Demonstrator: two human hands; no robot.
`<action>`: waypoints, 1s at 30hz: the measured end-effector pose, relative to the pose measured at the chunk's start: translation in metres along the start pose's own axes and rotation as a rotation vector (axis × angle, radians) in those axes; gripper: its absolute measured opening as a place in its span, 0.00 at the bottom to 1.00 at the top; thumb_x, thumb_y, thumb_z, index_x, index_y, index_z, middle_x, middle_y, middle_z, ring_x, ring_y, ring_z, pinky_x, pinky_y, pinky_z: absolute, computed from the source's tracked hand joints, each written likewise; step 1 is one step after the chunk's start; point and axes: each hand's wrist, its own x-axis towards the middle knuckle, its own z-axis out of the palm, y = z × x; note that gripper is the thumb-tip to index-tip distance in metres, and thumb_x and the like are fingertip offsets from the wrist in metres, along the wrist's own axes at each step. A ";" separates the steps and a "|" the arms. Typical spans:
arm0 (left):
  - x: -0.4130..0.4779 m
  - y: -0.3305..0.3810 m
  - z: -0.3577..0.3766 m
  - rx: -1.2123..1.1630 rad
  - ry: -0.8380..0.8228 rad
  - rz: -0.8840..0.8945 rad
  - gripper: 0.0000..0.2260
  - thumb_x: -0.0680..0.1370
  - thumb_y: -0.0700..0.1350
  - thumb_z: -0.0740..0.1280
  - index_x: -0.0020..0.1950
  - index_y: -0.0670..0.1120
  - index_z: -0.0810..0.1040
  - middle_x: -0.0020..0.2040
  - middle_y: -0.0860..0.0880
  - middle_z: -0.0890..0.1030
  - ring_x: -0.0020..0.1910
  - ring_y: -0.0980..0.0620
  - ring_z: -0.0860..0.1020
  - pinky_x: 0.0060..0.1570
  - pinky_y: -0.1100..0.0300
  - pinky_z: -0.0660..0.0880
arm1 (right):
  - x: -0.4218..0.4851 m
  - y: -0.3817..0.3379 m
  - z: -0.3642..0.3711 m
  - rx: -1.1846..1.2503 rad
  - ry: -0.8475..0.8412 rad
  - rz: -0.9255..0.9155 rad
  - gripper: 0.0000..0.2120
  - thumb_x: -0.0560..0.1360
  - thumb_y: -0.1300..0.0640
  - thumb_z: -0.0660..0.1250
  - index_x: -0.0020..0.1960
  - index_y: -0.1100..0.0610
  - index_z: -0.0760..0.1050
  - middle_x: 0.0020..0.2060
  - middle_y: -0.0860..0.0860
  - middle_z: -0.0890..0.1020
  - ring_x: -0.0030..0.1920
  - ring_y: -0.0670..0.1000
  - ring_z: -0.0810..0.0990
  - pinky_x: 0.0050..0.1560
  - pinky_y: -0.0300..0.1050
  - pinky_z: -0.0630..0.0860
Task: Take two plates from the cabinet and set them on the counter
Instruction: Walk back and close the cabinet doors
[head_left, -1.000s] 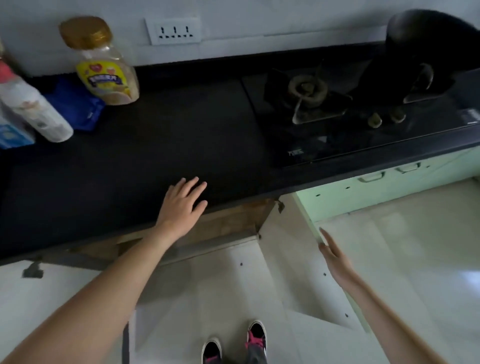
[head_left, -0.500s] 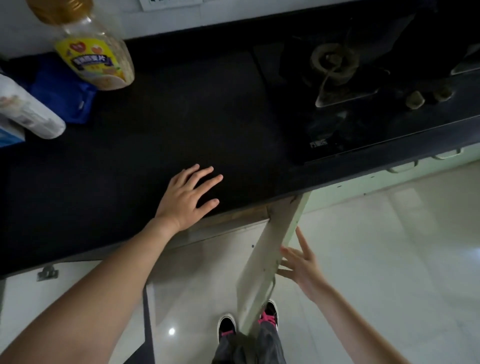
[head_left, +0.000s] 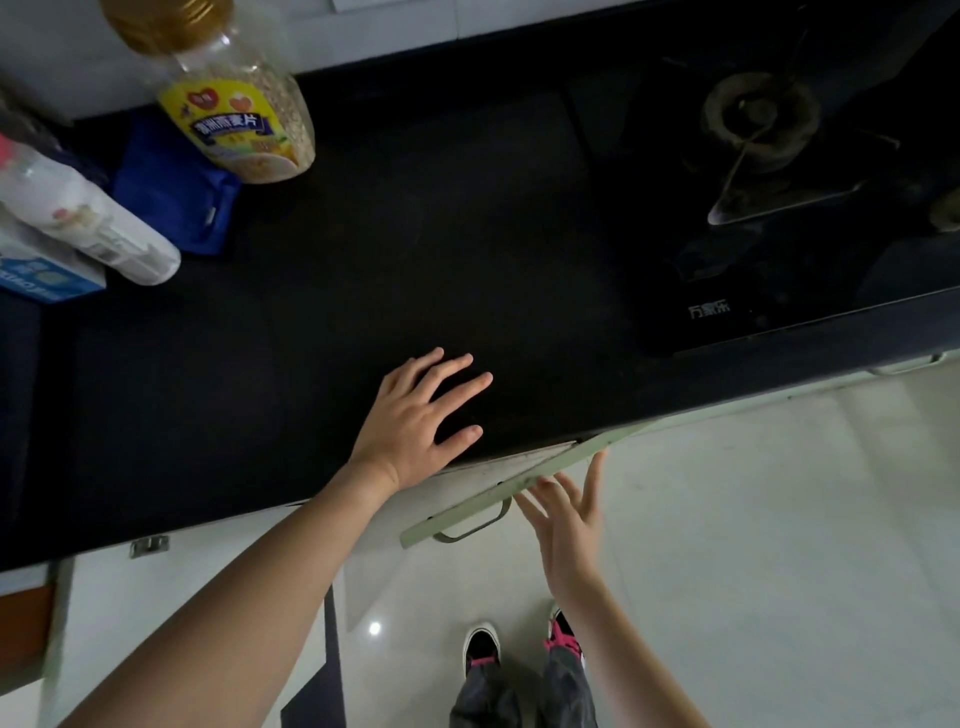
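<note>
My left hand (head_left: 415, 426) lies flat with spread fingers on the black counter (head_left: 322, 322), close to its front edge. Below the counter a pale green cabinet door (head_left: 498, 493) with a metal handle (head_left: 475, 525) stands nearly closed, at a slight angle to the cabinet front. My right hand (head_left: 566, 514) is open, its fingertips against the outer face of that door beside the handle. No plates are in view; the cabinet's inside is hidden by the door and counter.
A jar of oats (head_left: 234, 98), a blue pouch (head_left: 171, 192), a white bottle (head_left: 88, 223) and a blue box (head_left: 47, 275) crowd the counter's back left. A black gas hob (head_left: 758, 171) fills the right. My shoes (head_left: 483, 649) stand on the glossy white floor.
The cabinet door has swung from wide open to almost closed, with my right hand following it inward. My view has shifted closer over the counter; my left hand stays resting there.
</note>
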 end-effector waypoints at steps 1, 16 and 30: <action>0.000 0.000 0.000 0.002 0.003 -0.001 0.25 0.79 0.65 0.51 0.76 0.63 0.58 0.77 0.54 0.62 0.77 0.48 0.57 0.73 0.44 0.60 | 0.001 0.001 0.002 -0.003 0.003 -0.003 0.43 0.75 0.65 0.68 0.77 0.33 0.52 0.69 0.64 0.72 0.62 0.62 0.80 0.61 0.59 0.78; 0.000 0.000 0.003 -0.012 0.035 0.000 0.24 0.79 0.64 0.51 0.75 0.63 0.58 0.77 0.56 0.61 0.77 0.49 0.56 0.73 0.45 0.59 | 0.017 -0.003 0.043 0.057 0.104 -0.010 0.44 0.77 0.73 0.60 0.77 0.33 0.50 0.68 0.53 0.68 0.58 0.53 0.82 0.56 0.50 0.82; -0.052 0.023 -0.016 -0.497 0.229 -0.348 0.18 0.81 0.51 0.57 0.70 0.49 0.73 0.71 0.51 0.72 0.72 0.54 0.67 0.71 0.50 0.67 | -0.071 -0.024 0.058 -0.891 -0.303 -0.514 0.13 0.80 0.62 0.62 0.58 0.48 0.77 0.55 0.44 0.78 0.54 0.39 0.78 0.47 0.27 0.74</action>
